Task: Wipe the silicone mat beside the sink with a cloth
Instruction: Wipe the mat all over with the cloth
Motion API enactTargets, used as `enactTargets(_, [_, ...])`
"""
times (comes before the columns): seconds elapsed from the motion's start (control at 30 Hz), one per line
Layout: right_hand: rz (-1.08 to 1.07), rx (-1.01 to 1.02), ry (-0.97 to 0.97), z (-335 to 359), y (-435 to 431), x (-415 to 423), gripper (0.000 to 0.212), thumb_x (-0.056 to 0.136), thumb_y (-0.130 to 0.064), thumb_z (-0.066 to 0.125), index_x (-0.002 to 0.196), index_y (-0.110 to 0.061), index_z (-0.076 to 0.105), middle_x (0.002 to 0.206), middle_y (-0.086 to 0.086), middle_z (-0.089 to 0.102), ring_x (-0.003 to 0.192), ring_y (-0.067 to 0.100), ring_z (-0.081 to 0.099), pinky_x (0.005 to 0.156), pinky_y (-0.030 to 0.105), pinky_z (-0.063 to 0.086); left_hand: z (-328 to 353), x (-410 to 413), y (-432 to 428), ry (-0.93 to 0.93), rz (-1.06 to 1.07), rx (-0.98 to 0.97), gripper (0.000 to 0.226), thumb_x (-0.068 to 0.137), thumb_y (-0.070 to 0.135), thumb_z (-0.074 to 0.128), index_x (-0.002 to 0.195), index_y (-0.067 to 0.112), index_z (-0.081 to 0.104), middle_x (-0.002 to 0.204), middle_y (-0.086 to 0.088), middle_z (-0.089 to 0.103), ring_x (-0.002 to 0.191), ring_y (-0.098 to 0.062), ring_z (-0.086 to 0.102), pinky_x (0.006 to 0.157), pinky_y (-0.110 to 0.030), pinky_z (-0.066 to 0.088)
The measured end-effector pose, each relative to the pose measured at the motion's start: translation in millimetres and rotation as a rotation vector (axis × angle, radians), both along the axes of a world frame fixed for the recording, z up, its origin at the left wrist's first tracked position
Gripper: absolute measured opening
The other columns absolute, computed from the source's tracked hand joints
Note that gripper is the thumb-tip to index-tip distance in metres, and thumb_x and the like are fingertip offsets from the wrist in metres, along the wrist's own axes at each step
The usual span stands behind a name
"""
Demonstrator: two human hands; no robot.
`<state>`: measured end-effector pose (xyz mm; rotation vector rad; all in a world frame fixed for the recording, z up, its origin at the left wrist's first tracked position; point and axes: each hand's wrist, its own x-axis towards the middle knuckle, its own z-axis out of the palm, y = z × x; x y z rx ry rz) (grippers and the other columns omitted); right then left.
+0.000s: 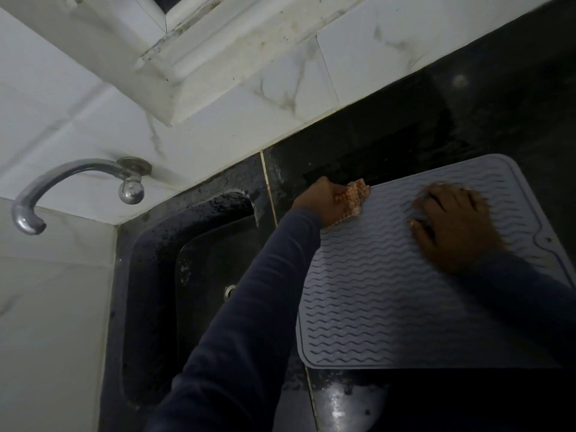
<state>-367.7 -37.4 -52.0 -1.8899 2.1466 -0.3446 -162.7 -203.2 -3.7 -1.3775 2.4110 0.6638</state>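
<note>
The grey mat (389,291), ribbed with wavy lines and rimmed by a raised border, lies flat on the dark counter (467,120) just right of the sink (193,275), while a crumpled orange-and-white cloth (353,199) rests on the mat's far corner nearest the sink.
</note>
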Motion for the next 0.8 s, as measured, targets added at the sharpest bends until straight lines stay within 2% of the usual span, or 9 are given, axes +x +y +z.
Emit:
enactTargets(0.07, [-0.002, -0.008, 0.001, -0.5, 0.5, 0.2, 0.061, 0.088, -0.052, 0.028, 0.127, -0.014, 0.056, 0.141, 0.015, 0.047, 0.134, 0.033, 0.038, 0.113, 0.052, 0.020, 2.5, 1.6, -1.7, -0.015, -0.028, 0.021, 0.055, 0.084, 0.058, 0.045, 0.117, 0.020, 0.067, 0.094, -0.004, 0.054, 0.088, -0.027, 0.063, 0.078, -0.027, 0.044])
enactTargets(0.2, [-0.001, -0.009, -0.007, -0.8, 0.2, 0.0, 0.059, 0.088, -0.051, 0.029, 0.126, -0.015, 0.056, 0.141, 0.014, 0.047, 0.134, 0.032, 0.038, 0.113, 0.050, 0.018, 14.3, 10.6, -9.7, -0.111, -0.055, 0.038, 0.039, 0.093, 0.042, 0.048, 0.117, 0.017, 0.066, 0.092, 0.001, 0.056, 0.092, -0.024, 0.063, 0.079, -0.029, 0.044])
enactTargets(0.33, [0.002, -0.005, -0.009, -0.6, 0.6, -0.7, 0.058, 0.089, -0.051, 0.029, 0.126, -0.016, 0.056, 0.141, 0.013, 0.047, 0.134, 0.031, 0.038, 0.112, 0.049, 0.018, 23.0, 26.6, -12.4, -0.175, 0.044, 0.091, 0.027, 0.095, 0.039, 0.050, 0.103, 0.020, 0.067, 0.086, 0.005, 0.063, 0.088, -0.017, 0.062, 0.079, -0.031, 0.045])
enactTargets(0.47, [0.012, 0.004, -0.005, -1.3, 0.7, -1.3, 0.059, 0.089, -0.052, 0.028, 0.128, -0.017, 0.054, 0.143, 0.013, 0.044, 0.136, 0.031, 0.035, 0.114, 0.049, 0.016, 32.9, 47.1, -12.8, -0.242, 0.095, 0.107, 0.031, 0.094, 0.045, 0.050, 0.096, 0.021, 0.069, 0.086, 0.000, 0.066, 0.085, -0.019, 0.063, 0.083, -0.033, 0.048])
enactTargets(0.6, [0.009, -0.007, -0.021, -1.5, 0.4, -1.2, 0.059, 0.089, -0.052, 0.028, 0.128, -0.016, 0.055, 0.143, 0.014, 0.045, 0.135, 0.032, 0.037, 0.113, 0.050, 0.018, 35.1, 74.7, -15.2, -0.329, 0.162, 0.059, 0.032, 0.092, 0.042, 0.052, 0.107, 0.017, 0.066, 0.099, -0.004, 0.065, 0.099, -0.024, 0.062, 0.091, -0.037, 0.047])
enactTargets(0.73, [-0.001, -0.014, -0.019, -1.4, 1.6, -0.4, 0.059, 0.089, -0.051, 0.029, 0.127, -0.015, 0.056, 0.141, 0.015, 0.047, 0.133, 0.032, 0.038, 0.112, 0.049, 0.018, 37.3, 84.7, -2.9, -0.303, 0.247, 0.018, 0.041, 0.089, 0.046, 0.052, 0.112, 0.014, 0.064, 0.110, -0.008, 0.064, 0.102, -0.026, 0.059, 0.093, -0.038, 0.047])
enactTargets(0.8, [-0.003, -0.020, -0.022, -1.2, 0.9, -0.4, 0.059, 0.088, -0.051, 0.029, 0.126, -0.015, 0.057, 0.140, 0.014, 0.047, 0.133, 0.032, 0.038, 0.112, 0.048, 0.018, 36.3, 77.3, 2.6, -0.315, 0.282, -0.011, 0.043, 0.090, 0.046, 0.050, 0.112, 0.012, 0.063, 0.109, -0.008, 0.063, 0.100, -0.027, 0.059, 0.094, -0.041, 0.048])
